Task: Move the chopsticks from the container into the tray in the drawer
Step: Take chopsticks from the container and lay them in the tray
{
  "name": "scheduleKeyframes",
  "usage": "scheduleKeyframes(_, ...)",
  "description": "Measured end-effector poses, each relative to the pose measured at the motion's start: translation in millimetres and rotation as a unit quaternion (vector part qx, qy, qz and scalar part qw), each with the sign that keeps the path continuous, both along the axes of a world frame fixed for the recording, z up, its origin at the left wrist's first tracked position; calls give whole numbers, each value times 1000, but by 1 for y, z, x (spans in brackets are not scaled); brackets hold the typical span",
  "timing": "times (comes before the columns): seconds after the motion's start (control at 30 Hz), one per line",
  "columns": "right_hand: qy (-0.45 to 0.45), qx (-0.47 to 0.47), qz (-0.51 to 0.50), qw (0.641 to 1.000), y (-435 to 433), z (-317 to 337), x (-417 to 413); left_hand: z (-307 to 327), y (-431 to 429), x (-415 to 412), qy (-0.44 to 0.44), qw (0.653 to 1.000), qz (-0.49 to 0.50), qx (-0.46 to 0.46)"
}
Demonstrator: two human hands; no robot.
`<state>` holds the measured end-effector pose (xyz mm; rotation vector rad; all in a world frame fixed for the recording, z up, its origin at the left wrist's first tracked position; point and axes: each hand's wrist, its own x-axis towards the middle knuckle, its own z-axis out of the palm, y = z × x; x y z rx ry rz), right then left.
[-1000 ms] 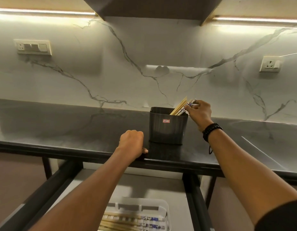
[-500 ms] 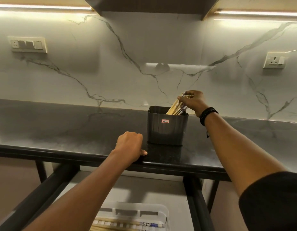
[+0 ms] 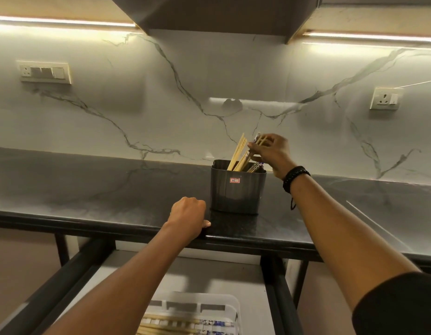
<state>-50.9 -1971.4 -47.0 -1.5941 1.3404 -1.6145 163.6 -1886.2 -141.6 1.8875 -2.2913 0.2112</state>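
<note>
Now right grip [image 3: 273, 153] around chopsticks [image 3: 238, 153].

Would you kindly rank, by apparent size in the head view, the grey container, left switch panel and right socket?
1. dark grey plastic container
2. white left-hand switch panel
3. white right-hand socket plate

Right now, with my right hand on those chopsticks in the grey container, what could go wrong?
1. Your right hand pinches several chopsticks near their tops, so one may slip out and drop on the way.
2. Nothing steadies the container: your left hand grips the counter edge, so an angled pull might tip it.
3. The loose chopsticks leaning beside your grip could be dragged out.
</note>
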Motion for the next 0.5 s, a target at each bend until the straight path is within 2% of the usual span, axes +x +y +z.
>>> scheduleKeyframes(0.2,10,28,24,999,7,-16,0,0,1,-2,5,1000,5,1)
scheduleKeyframes(0.5,-27,26,44,998,19,-20,0,-3,5,-4,24,1000,7,2)
